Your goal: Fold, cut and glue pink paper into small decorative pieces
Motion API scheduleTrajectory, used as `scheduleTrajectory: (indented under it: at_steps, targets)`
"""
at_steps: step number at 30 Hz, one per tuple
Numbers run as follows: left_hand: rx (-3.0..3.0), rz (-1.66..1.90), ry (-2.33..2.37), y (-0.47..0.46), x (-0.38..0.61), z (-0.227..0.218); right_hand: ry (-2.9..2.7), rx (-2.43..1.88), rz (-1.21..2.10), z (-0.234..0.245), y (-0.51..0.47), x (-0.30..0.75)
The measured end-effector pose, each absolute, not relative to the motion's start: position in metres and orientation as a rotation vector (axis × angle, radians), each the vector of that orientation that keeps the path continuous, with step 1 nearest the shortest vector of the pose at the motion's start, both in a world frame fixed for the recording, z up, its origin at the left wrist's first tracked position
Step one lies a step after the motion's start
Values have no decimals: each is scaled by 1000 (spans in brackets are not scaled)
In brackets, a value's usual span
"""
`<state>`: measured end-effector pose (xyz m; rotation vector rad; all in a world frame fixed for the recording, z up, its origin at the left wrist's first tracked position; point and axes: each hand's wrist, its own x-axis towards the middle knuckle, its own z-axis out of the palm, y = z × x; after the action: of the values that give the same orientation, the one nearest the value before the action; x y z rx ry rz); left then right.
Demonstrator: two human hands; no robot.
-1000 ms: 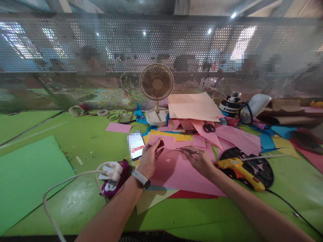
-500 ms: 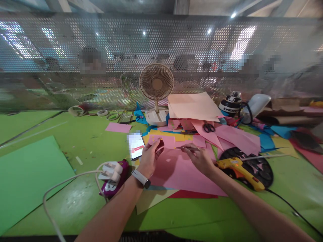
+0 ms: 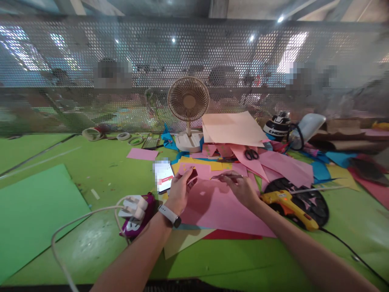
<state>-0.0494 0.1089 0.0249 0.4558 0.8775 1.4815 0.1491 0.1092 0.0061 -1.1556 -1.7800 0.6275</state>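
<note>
My left hand (image 3: pixel 180 187), with a watch on its wrist, is closed on a small dark red paper piece (image 3: pixel 192 175) that has a bit of yellow at its upper edge. Pinched in my right hand (image 3: pixel 240 186) is a slim pair of tweezers (image 3: pixel 223 177), its tip pointing left toward the red piece and a short gap away from it. Below both hands lies a large pink paper sheet (image 3: pixel 221 209). A lit phone (image 3: pixel 165 175) rests just left of my left hand.
A yellow glue gun (image 3: pixel 287 205) lies on a black tray (image 3: pixel 320 207) beside my right forearm. White plugs sit in a purple power strip (image 3: pixel 141 227) at left. Behind are a fan (image 3: pixel 189 101), scissors (image 3: pixel 251 154) and layered paper. Green card (image 3: pixel 39 219) covers the left.
My right hand and the tweezers have shifted very slightly. My left hand keeps the dark red piece in almost the same place.
</note>
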Motion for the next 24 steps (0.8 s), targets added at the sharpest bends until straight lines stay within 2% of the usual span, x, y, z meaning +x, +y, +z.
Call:
scheduleTrajectory:
  at_steps: [24]
  targets:
    - [433, 1534, 890, 108, -51, 33, -1663, -1153, 714, -6, 116, 148]
